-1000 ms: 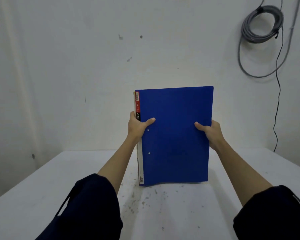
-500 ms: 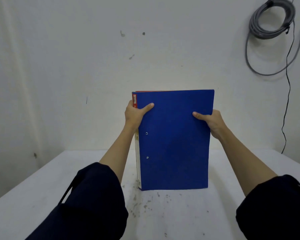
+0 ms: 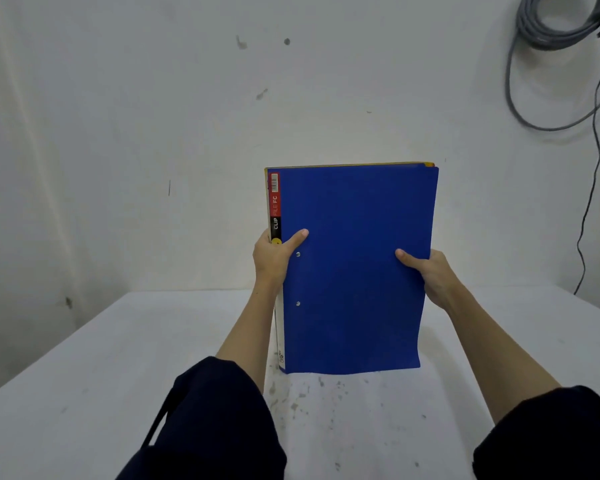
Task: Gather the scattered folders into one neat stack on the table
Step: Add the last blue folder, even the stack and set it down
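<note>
The left hand (image 3: 272,259) grips the spine side of a bundle of folders (image 3: 355,268), its thumb pressed across the blue front cover just above the upper of two small rivets, while the other fingers wrap out of sight behind. The right hand (image 3: 430,275) clasps the opposite long edge in the same way, thumb on the front, remaining fingers hidden at the back. Between the two hands the bundle stands upright on its bottom edge on the white desk (image 3: 84,393), roughly at the middle of the surface, with the blue clip file facing the person. A red and black label reading CLIP FILE FC runs down the spine beside a barcode, and a thin yellow edge of another folder shows along the top and at the upper left corner. Dark sleeves (image 3: 215,420) are pushed up to the elbows of both forearms. Grey scuffs and specks mark the desk just in front of the bundle. Behind stands a pale wall, where a coil of grey cable (image 3: 555,26) hangs at the upper right, with a thin black wire trailing down from it.
</note>
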